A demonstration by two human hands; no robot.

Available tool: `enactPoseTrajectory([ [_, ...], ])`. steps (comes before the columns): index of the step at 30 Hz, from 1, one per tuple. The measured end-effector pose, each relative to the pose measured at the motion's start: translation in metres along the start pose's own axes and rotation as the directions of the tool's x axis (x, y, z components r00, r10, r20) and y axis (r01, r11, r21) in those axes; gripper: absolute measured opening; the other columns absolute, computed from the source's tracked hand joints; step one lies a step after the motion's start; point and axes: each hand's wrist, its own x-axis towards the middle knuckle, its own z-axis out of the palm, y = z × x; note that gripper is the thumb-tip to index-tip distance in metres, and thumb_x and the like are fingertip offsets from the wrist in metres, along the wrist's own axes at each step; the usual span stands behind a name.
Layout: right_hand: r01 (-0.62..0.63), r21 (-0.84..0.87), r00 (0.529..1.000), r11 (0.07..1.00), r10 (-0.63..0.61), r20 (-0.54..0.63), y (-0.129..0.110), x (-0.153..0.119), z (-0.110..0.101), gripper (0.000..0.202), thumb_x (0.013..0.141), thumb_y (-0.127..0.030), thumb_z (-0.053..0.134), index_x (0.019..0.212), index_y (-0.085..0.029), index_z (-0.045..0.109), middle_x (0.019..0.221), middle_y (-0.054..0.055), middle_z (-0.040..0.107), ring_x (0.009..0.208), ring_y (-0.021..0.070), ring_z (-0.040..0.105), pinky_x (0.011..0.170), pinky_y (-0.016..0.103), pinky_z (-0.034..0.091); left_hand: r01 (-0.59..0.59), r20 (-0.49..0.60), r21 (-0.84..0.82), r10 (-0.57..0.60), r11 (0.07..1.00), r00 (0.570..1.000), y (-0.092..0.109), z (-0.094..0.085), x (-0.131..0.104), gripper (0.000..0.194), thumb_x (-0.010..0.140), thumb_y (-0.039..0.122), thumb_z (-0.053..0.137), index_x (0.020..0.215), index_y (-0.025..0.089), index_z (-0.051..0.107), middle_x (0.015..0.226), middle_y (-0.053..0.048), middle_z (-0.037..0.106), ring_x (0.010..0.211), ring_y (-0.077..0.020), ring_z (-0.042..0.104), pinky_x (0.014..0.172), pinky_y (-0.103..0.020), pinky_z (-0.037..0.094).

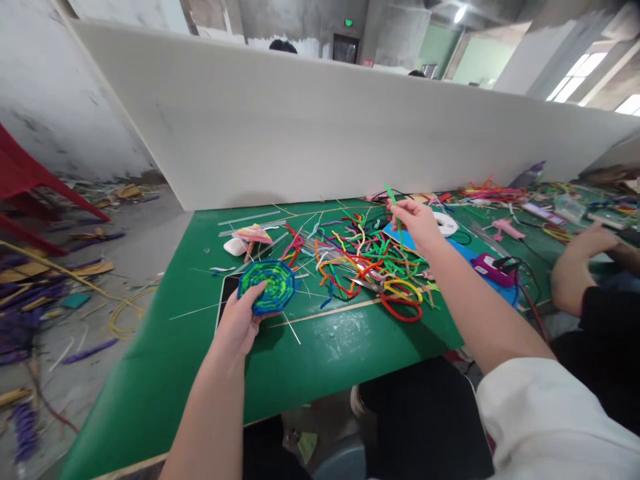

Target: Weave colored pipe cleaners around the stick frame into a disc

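Note:
My left hand [246, 313] grips a round woven disc [274, 288] in blue and green, with its thumb on the face and thin clear rods sticking out around the rim. Raised over the far side of the green table [345, 347], my right hand [413, 217] pinches a green fuzzy strip [391, 195] between thumb and fingers. Below and left of it lies a pile of colourful fuzzy strips [363, 250]. Scissors with red and yellow handles [403, 308] rest at the pile's near edge. Behind the disc are a pink and yellow woven piece [254, 234] and a white object [234, 247].
A white board [320, 133] stands along the table's back. At the right are a purple power strip [493, 269], a pink glue gun [507, 229], cables and another person's hands [583, 257]. Scraps litter the floor at left, near a red chair [30, 173].

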Motion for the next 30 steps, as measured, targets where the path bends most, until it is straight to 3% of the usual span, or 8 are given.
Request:
enactPoseTrajectory([
  [2,0.031,-0.278,0.985,0.96,0.017,0.17,-0.002,-0.011,0.013,0.032,0.085,-0.04,0.036,0.101,-0.017,0.052,0.064,-0.001,0.056,0.046,0.0084,0.05,0.048,0.022,0.043,-0.001,-0.003,0.002,0.001,1.0,1.0,0.0,0.0,0.001,0.023,0.069,0.016,0.061,0.093,0.014,0.06,0.083,-0.004,0.066,0.057,-0.0131,0.062,0.044,-0.024,0.054],
  [3,0.095,-0.455,0.962,0.885,0.037,0.271,-0.001,-0.018,0.024,0.032,0.087,-0.037,0.032,0.102,-0.017,0.051,0.068,0.0,0.058,0.049,0.0086,0.051,0.048,0.022,0.042,0.004,-0.003,0.006,-0.004,1.0,1.0,-0.001,0.0,0.001,0.023,0.07,0.016,0.061,0.092,0.014,0.06,0.083,-0.004,0.066,0.057,-0.0131,0.062,0.044,-0.024,0.054],
  [6,0.176,-0.548,0.916,0.818,0.068,0.395,0.009,-0.035,0.062,0.018,0.077,-0.033,0.051,0.085,-0.019,0.06,0.074,0.001,0.063,0.063,0.0125,0.057,0.056,0.022,0.042,0.03,0.0,0.029,-0.03,0.999,1.0,-0.002,0.0,0.004,0.022,0.07,0.018,0.062,0.092,0.015,0.06,0.08,-0.005,0.067,0.057,-0.0141,0.063,0.045,-0.024,0.053],
  [10,0.186,-0.679,0.92,0.71,0.117,0.375,0.024,-0.044,0.093,0.019,0.077,-0.029,0.053,0.09,-0.018,0.061,0.084,0.008,0.064,0.079,0.0218,0.059,0.063,0.028,0.041,0.047,-0.014,0.045,-0.047,0.998,0.999,-0.004,0.001,0.006,0.021,0.069,0.019,0.062,0.09,0.016,0.06,0.077,-0.004,0.067,0.059,-0.0148,0.064,0.049,-0.025,0.054],
  [17,0.181,-0.761,0.931,0.623,0.141,0.337,0.027,-0.061,0.099,0.03,0.085,-0.03,0.041,0.113,-0.024,0.05,0.107,0.008,0.056,0.089,0.0215,0.057,0.066,0.027,0.04,0.101,-0.079,0.087,-0.095,0.991,0.992,-0.002,-0.004,-0.001,0.02,0.067,0.02,0.065,0.086,0.017,0.062,0.066,-0.001,0.066,0.048,-0.0101,0.059,0.042,-0.017,0.047],
  [22,0.104,-0.749,0.941,0.654,0.178,0.286,0.036,-0.063,0.107,0.025,0.085,-0.031,0.039,0.097,-0.018,0.057,0.106,0.012,0.054,0.082,0.0209,0.058,0.065,0.028,0.039,0.101,-0.11,0.08,-0.092,0.992,0.99,-0.002,-0.003,-0.003,0.02,0.068,0.019,0.064,0.087,0.017,0.062,0.068,0.0,0.066,0.048,-0.0099,0.059,0.038,-0.015,0.044],
  [30,-0.025,-0.427,0.97,0.904,0.126,0.21,0.043,-0.029,0.088,0.022,0.081,-0.036,0.044,0.076,-0.017,0.055,0.077,0.003,0.06,0.072,0.015,0.055,0.064,0.025,0.039,0.116,-0.089,0.079,-0.109,0.99,0.99,-0.007,0.004,0.005,0.013,0.067,0.017,0.063,0.081,0.015,0.061,0.068,-0.001,0.067,0.05,-0.0113,0.061,0.039,-0.016,0.045],
])
